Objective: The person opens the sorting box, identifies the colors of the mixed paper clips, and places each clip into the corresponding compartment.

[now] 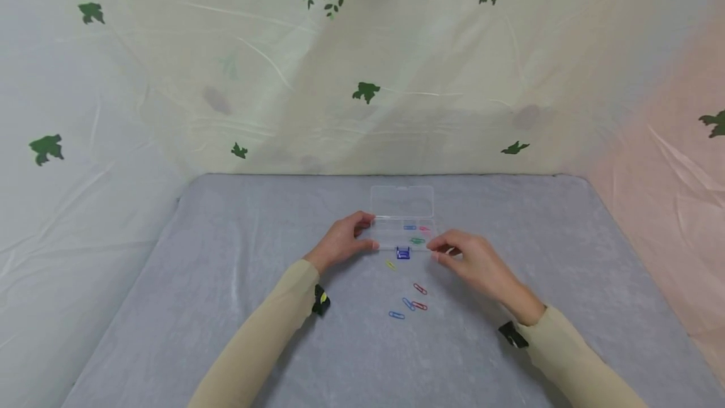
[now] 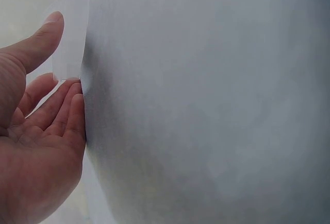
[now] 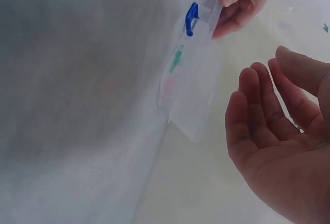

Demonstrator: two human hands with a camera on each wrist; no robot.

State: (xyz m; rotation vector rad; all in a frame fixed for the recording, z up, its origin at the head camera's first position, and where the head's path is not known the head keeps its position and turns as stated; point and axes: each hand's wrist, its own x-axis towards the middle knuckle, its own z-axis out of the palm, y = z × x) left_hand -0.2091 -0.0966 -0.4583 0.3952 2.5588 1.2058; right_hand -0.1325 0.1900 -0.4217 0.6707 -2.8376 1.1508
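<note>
A clear plastic box (image 1: 386, 232) sits on the cloth, its lid (image 1: 402, 201) raised at the back and a blue latch (image 1: 403, 253) at its front. Inside, toward the right, are a blue paper clip (image 1: 410, 228), a pink one and a green paper clip (image 1: 417, 240). My left hand (image 1: 342, 241) holds the box's left end, thumb at the front corner and fingers farther back. By the front right corner hovers my right hand (image 1: 470, 260), fingers loosely curled around nothing; the right wrist view shows it apart from the box.
A yellow paper clip (image 1: 391, 265) lies just before the box. Nearer to me are a red paper clip (image 1: 420, 289), a second red one, and two blue ones, including the blue paper clip (image 1: 396, 315). Grey cloth (image 1: 215, 307) covers the table; patterned sheets (image 1: 317, 124) hang around it.
</note>
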